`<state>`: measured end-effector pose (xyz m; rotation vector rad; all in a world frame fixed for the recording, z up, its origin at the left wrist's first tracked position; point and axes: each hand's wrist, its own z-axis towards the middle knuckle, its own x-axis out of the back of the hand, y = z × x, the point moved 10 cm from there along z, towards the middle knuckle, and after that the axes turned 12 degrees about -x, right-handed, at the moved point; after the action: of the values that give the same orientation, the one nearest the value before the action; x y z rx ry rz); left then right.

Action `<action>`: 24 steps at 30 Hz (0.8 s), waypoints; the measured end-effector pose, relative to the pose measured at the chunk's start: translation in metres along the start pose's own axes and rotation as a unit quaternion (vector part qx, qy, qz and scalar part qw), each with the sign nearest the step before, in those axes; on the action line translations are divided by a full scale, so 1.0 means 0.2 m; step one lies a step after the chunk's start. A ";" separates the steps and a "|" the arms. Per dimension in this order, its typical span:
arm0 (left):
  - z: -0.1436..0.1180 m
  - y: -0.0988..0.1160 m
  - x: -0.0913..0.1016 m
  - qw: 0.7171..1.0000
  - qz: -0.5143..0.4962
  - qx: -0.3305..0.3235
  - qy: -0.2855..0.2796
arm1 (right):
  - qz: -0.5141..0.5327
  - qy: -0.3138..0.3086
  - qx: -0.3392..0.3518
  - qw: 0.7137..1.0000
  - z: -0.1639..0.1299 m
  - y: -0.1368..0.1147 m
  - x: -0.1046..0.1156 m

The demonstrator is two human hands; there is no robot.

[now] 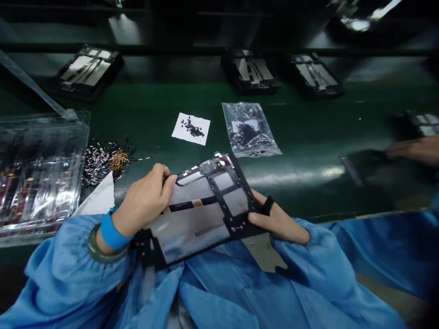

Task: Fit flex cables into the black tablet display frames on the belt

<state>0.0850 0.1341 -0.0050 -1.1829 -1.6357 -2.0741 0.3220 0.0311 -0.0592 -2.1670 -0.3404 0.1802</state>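
Observation:
An opened tablet, its silvery inner plates and black frame showing, is held tilted in front of my body. My right hand grips its right end, thumb on top near the corner and a dark band around one finger. Over the tablet's upper left edge my left hand is closed, thumb and forefinger pinched together beside a thin black strip. What sits between those fingertips is hidden. The left wrist covers part of the tablet's left side.
Small black parts lie on white paper, beside a clear bag of similar pieces. A loose heap of parts and stacked clear trays are at left. Several tablets stand along the back. A co-worker's hand is at right.

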 end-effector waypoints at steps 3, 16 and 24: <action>-0.06 0.08 0.17 0.984 0.034 -0.083 0.154 | 0.066 0.074 0.017 0.995 -0.01 -0.09 0.11; -0.27 -0.14 0.31 0.915 -0.249 -0.007 0.317 | 0.118 0.249 0.044 0.960 1.12 -1.01 0.24; -0.30 -0.24 0.29 0.913 -0.256 0.036 0.314 | -0.053 0.246 0.130 0.959 0.71 -1.05 0.15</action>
<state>-0.0091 0.1136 0.0008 0.0036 -1.7606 -2.3027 0.2765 0.2672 0.0300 -1.8496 -0.1354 -0.3540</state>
